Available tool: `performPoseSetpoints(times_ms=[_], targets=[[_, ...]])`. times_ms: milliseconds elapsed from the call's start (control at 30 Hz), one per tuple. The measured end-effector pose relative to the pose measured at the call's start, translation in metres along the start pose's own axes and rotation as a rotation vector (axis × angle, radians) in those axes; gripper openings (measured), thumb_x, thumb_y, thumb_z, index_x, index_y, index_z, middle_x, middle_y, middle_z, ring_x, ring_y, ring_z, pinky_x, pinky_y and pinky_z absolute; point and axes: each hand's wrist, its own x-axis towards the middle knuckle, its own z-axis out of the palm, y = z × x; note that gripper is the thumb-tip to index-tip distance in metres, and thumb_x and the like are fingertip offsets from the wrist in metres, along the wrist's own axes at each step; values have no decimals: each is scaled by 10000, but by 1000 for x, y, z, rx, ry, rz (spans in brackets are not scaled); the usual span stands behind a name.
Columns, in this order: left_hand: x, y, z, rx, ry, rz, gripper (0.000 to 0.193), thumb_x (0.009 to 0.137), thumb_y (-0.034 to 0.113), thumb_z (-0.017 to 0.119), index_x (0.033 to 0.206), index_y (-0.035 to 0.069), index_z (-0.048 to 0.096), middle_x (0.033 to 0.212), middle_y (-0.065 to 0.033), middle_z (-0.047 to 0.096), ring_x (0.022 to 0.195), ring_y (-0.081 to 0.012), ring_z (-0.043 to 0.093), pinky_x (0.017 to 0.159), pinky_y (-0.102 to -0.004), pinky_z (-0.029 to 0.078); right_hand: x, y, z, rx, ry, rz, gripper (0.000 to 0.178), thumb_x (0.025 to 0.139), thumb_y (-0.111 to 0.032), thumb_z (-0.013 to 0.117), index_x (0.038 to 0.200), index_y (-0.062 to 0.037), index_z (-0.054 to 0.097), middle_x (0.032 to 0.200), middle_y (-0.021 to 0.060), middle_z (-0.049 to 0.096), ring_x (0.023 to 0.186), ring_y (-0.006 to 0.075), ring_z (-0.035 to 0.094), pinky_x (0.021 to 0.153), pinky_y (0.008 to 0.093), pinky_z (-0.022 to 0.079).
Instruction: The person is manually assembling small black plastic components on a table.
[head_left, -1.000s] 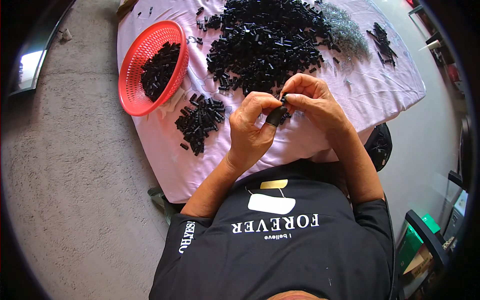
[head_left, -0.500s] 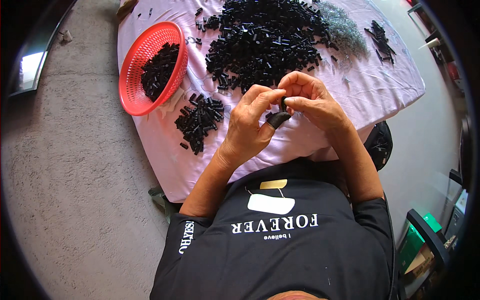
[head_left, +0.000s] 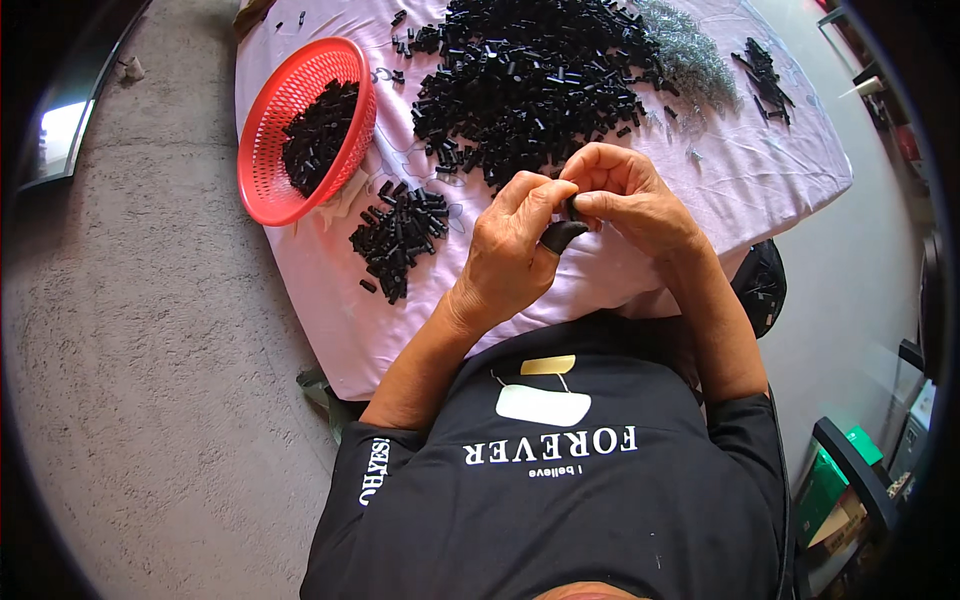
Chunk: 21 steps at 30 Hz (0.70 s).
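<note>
My left hand [head_left: 508, 245] and my right hand [head_left: 640, 208] meet over the near part of the table, fingertips touching. Pinched between them is a small black plastic piece [head_left: 572, 207], mostly covered by the fingers. A black finger cot [head_left: 563, 236] covers my left thumb. Just beyond the hands spreads a large heap of short black plastic pieces [head_left: 520, 90]. Left of my left hand lies a smaller pile of similar black pieces [head_left: 400, 238].
A red plastic basket [head_left: 258, 130] with black pieces inside stands at the table's left edge. Tangled small silvery wire-like parts [head_left: 690, 60] border the heap's right side. Thin black strips [head_left: 764, 80] lie farther right. A pink cloth [head_left: 330, 330] covers the table.
Both hands stay together on the small piece. My left hand has shifted slightly right, and its covered thumb has tilted a little.
</note>
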Motion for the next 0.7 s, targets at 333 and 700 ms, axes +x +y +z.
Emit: performPoseSetpoints(times_ms=[333,700], targets=[[-1,0,3,-30,37,0,367,730,-98,642,1081,-1,602,928,-151,600,796,-307,635,694,-375,533,1,-1,1,81,-16,-10,255,874,-113,733,1077,-28,603,876,41,681,695,69,610,629,203,490],[-31,-34,-52,336,144,-334,324,777,-73,658,1084,31,662,847,-57,583,693,-155,557,662,-285,484,0,-2,-4,159,116,-52,190,940,-115,654,1101,-22,616,893,73,690,763,91,651,707,213,541]])
